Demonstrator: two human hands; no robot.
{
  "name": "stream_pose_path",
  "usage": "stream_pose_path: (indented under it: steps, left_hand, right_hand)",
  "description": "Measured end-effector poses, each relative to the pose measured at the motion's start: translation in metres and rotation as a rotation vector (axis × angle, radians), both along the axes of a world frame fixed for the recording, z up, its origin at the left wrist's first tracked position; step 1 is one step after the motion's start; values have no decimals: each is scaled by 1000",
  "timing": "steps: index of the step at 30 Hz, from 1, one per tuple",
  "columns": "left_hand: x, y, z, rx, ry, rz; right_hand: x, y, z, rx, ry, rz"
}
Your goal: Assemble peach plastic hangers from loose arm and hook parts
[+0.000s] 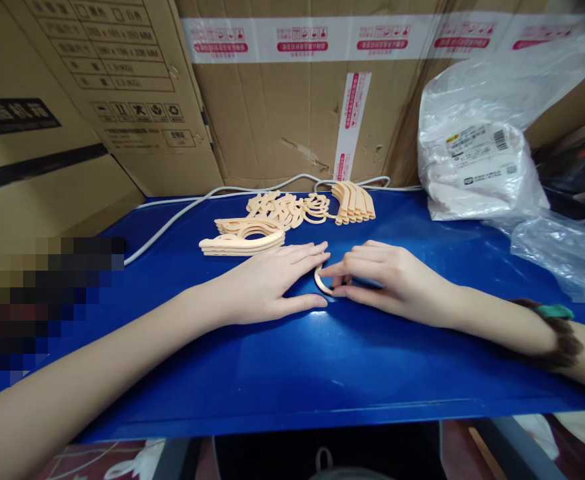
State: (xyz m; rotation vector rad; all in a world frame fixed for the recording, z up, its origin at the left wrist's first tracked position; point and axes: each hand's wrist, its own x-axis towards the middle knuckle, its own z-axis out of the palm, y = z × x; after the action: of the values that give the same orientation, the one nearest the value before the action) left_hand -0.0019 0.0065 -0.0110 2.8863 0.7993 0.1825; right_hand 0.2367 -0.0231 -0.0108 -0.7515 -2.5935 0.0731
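Observation:
A small curved beige piece (321, 283), shaped like a hook or part of a ring, lies low over the blue tabletop between my hands. My right hand (382, 277) is closed, thumb and fingers around the right side of this piece, so part of it is hidden. My left hand (277, 280) is open and palm down, its fingers stretched toward the piece. Just beyond my left hand sits a stack of long curved beige pieces (242, 245). Behind it are a loose heap of small hook-like pieces (282, 208) and a neat row of curved arms (353, 202).
Large cardboard boxes (282, 107) stand along the back and left of the blue table (272, 373). A white cable (172, 227) runs behind the beige pieces. A plastic bag with labels (477, 160) is at the right rear, with clear wrap (562, 250) beside it.

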Motion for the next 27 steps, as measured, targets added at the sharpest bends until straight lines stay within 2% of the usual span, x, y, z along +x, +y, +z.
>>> stream_pose_path:
  steps: [3, 7, 11, 14, 17, 22, 27]
  left_hand:
    - [-1, 0, 1, 5, 8, 0]
    - [-2, -1, 2, 9, 13, 4]
    - [-1, -1, 2, 11, 7, 4]
    - [0, -1, 2, 15, 4, 2]
    - [-1, -1, 2, 19, 2, 2]
    - [-1, -1, 3, 25, 1, -3]
    - [-1, -2, 3, 18, 7, 5]
  right_hand:
    - [8, 11, 11, -29, 105, -120]
    - [30, 46, 29, -54, 191, -346]
    - [55, 89, 42, 5, 48, -725]
    - [67, 115, 42, -20, -15, -854]
    - [71, 133, 33, -98, -81, -986]
    - [69, 146, 16, -203, -161, -1061]
    - [67, 147, 9, -223, -162, -989]
